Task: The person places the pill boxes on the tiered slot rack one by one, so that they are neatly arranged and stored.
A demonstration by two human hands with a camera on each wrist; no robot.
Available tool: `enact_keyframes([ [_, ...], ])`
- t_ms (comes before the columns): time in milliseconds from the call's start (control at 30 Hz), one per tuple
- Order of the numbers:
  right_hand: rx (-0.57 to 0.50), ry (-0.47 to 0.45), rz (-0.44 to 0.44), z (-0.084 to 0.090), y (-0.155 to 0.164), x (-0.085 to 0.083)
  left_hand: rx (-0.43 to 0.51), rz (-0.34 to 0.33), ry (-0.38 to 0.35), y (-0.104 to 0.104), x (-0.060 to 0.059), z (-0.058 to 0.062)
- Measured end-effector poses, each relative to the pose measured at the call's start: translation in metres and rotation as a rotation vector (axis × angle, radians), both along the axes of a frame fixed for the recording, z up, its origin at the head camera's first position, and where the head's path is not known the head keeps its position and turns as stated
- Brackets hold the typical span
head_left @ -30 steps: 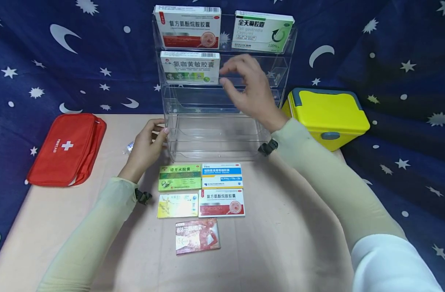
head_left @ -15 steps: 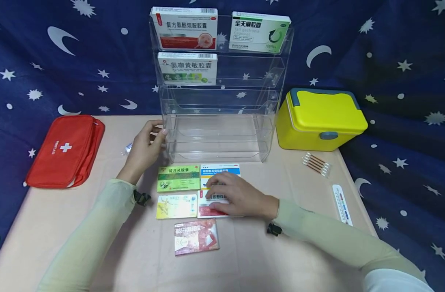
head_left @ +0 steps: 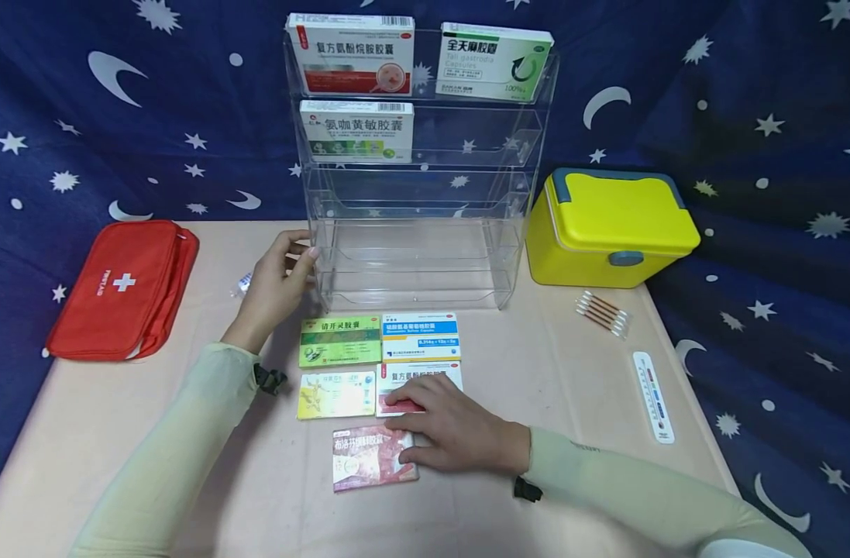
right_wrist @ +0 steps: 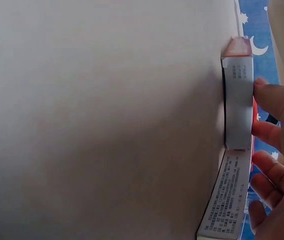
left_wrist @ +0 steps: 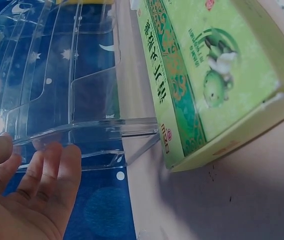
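A clear acrylic tiered rack [head_left: 418, 256] stands at the back of the table. It carries two medicine boxes [head_left: 351, 53] on its top tier and one [head_left: 357, 130] on the second. My left hand [head_left: 295, 256] touches the rack's left front edge with straight fingers [left_wrist: 51, 170]. Several boxes lie flat in front of the rack: green [head_left: 341, 341], blue-white [head_left: 421, 337], yellow [head_left: 337, 394], white-red [head_left: 421, 375] and pink [head_left: 365, 459]. My right hand [head_left: 407, 426] rests across the white-red box and the pink box's right edge [right_wrist: 238, 100], fingers laid flat.
A red first-aid pouch [head_left: 121, 287] lies at the left. A yellow case [head_left: 609, 229] stands right of the rack, with cotton swabs [head_left: 602, 314] and a thermometer [head_left: 653, 397] in front of it. A small packet [head_left: 242, 283] lies behind my left hand.
My right hand came down from the rack's second tier to the boxes on the table, then slid nearer onto the pink box. The left hand stayed on the rack.
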State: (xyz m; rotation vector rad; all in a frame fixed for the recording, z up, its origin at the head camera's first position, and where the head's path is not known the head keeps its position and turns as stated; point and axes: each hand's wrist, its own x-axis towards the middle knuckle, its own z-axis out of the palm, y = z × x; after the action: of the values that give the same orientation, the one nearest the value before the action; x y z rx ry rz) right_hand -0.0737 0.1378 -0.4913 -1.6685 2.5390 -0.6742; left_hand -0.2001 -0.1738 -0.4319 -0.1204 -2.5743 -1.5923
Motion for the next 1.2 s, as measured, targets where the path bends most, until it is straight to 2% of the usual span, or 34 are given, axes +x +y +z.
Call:
enact_keyframes([
  [200, 0.055, -0.070, -0.017, 0.002, 0.004, 0.010, -0.014, 0.002, -0.001, -0.001, 0.000, 0.000],
  [433, 0.045, -0.072, -0.073, 0.002, 0.010, 0.017, -0.065, 0.048, 0.038, -0.004, 0.000, 0.003],
  [567, 0.042, -0.112, -0.117, 0.003, 0.012, 0.020, -0.095, 0.058, 0.057, -0.004, -0.002, 0.006],
  [800, -0.030, -0.128, -0.211, 0.002, 0.014, 0.024, -0.030, 0.047, 0.109, -0.004, -0.003, 0.014],
  [1033, -0.088, -0.110, -0.301, 0.004, 0.014, 0.024, -0.002, 0.051, 0.085, -0.004, -0.003, 0.016],
  [1200, -0.108, -0.141, -0.333, 0.006, 0.013, 0.026, 0.012, 0.041, 0.075, -0.003, -0.002, 0.016],
])
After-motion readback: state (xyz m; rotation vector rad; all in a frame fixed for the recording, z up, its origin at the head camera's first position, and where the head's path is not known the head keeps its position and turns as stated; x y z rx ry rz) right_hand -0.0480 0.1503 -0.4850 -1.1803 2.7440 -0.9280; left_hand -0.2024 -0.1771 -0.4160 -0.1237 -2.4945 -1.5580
